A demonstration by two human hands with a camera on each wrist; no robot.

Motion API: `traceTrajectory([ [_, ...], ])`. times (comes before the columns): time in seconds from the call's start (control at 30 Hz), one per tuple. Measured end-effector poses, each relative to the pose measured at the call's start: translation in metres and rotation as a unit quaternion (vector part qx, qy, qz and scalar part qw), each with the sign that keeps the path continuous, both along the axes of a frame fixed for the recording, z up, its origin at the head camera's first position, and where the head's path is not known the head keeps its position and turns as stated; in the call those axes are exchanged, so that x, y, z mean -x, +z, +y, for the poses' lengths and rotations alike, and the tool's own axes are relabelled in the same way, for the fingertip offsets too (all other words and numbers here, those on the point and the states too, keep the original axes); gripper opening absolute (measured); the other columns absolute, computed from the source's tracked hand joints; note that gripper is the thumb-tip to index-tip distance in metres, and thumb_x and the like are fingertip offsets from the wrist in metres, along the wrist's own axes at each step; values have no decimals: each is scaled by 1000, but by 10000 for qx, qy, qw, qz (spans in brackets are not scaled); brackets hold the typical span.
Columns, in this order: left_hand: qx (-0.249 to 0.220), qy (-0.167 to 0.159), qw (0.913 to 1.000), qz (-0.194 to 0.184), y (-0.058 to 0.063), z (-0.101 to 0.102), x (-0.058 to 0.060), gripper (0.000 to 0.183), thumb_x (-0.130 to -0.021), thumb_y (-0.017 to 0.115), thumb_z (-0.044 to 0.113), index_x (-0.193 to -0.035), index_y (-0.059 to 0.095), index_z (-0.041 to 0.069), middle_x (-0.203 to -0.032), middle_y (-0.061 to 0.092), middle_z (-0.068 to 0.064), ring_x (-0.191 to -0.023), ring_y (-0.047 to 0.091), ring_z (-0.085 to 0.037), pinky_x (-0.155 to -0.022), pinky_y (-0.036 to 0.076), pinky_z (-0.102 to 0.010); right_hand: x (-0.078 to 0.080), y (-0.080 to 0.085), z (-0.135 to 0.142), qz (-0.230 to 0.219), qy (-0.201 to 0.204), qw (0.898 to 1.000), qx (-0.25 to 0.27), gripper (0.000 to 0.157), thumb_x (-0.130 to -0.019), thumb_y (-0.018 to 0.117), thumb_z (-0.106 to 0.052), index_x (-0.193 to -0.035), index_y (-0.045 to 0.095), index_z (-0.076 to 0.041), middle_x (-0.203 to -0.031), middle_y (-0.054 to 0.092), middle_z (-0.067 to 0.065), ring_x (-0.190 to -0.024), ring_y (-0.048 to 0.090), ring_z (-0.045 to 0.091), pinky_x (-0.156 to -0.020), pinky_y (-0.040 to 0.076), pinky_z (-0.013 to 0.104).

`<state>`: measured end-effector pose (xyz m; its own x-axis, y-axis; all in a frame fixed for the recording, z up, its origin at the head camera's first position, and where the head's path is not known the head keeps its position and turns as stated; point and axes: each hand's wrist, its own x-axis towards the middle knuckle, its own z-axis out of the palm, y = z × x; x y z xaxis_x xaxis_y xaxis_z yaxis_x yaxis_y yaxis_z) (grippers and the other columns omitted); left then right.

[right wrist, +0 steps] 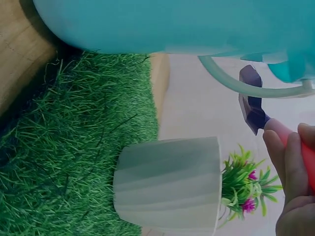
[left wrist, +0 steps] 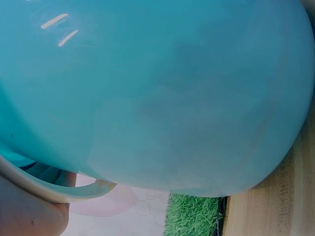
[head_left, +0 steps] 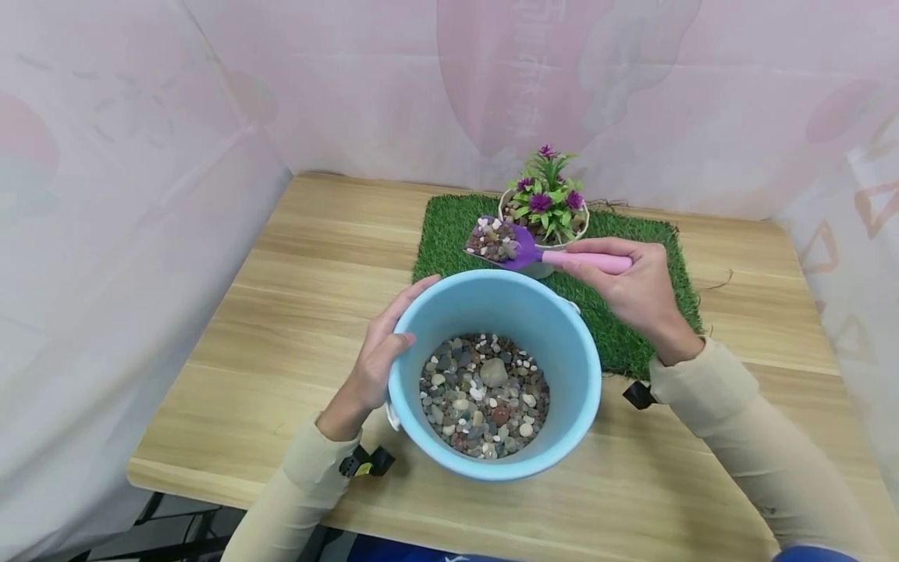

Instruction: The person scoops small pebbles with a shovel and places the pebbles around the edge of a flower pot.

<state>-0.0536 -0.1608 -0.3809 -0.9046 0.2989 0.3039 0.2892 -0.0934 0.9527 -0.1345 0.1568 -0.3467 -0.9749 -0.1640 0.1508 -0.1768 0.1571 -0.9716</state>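
A light blue bucket (head_left: 590,375) with pebbles (head_left: 485,398) in its bottom stands on the table in the head view. My left hand (head_left: 379,351) grips its left rim, thumb over the edge and fingers along the outside. In my right hand (head_left: 632,289) is the pink handle of a small purple shovel (head_left: 527,250), pinched between thumb and fingers. Its blade carries a heap of small stones (head_left: 492,238), level and above the bucket's far rim. Just behind the shovel is a white flowerpot (right wrist: 167,182) with a purple-flowered plant (head_left: 548,199) and stones round its stems.
A green artificial grass mat (head_left: 449,226) lies under the flowerpot and reaches behind the bucket. The wooden table (head_left: 267,336) ends at its front edge near the person. White printed curtains (head_left: 351,94) hang at the back and sides. The bucket's white handle (right wrist: 246,88) hangs along its side.
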Motion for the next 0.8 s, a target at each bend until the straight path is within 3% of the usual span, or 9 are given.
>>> traceTrajectory([
  [0.33,16,-26,10000,2,1,1,-1,67,-83,31,5,-150,33,6,-147,44,-16,-130,48,-44,-99,47,-64,-3,2,-11,-204,-176,9995,-170,35,-80,77,-24,-108,74,-5,-102,76,6,-92,74,19,-80,61,25],
  [0.5,77,-8,10000,43,1,1,-2,67,-83,31,4,-150,33,6,-148,44,-15,-131,49,-40,-99,48,-62,-3,-1,-15,-169,-278,9993,-198,34,-81,77,-24,-109,73,-4,-100,76,6,-86,75,17,-71,62,22],
  [0.8,5,-44,9999,95,2,1,-1,67,-82,31,3,-150,32,4,-146,45,-16,-129,49,-43,-98,48,-64,1,-6,-19,-21,-494,9987,-110,38,-80,78,-25,-110,72,-3,-99,76,6,-85,75,15,-79,62,29],
])
